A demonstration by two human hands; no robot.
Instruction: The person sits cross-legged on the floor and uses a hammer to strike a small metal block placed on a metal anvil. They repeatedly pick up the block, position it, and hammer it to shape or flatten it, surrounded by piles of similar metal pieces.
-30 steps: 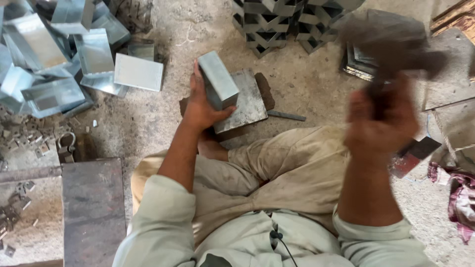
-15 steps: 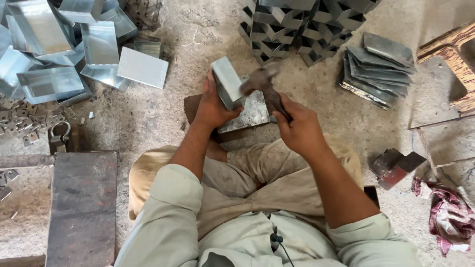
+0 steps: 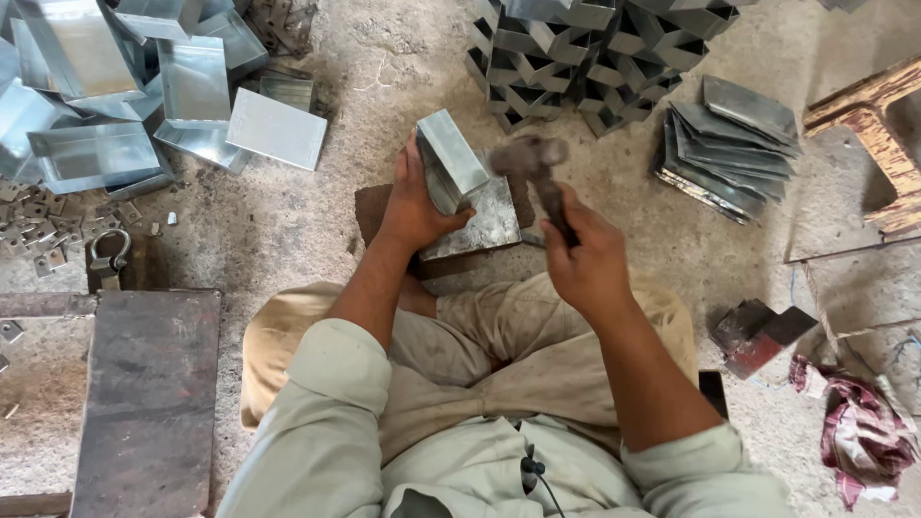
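left hand (image 3: 414,203) grips shiny folded-metal box (image 3: 451,161); right hand (image 3: 587,259) grips blurred, probably hammer (image 3: 533,163).

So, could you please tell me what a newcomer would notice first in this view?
At centre, the left hand steadies a shiny folded sheet-metal box on a flat steel block, while the right hand grips a dark-headed hammer beside it. Loose open metal boxes sprawl at top left; neatly stacked folded pieces stand at top centre.

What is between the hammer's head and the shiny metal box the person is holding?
Nothing in the head view: only a thin gap, with the flat metal plate below, separates the blurred dark hammer head from the folded silver sheet-metal box steadied by the left hand.
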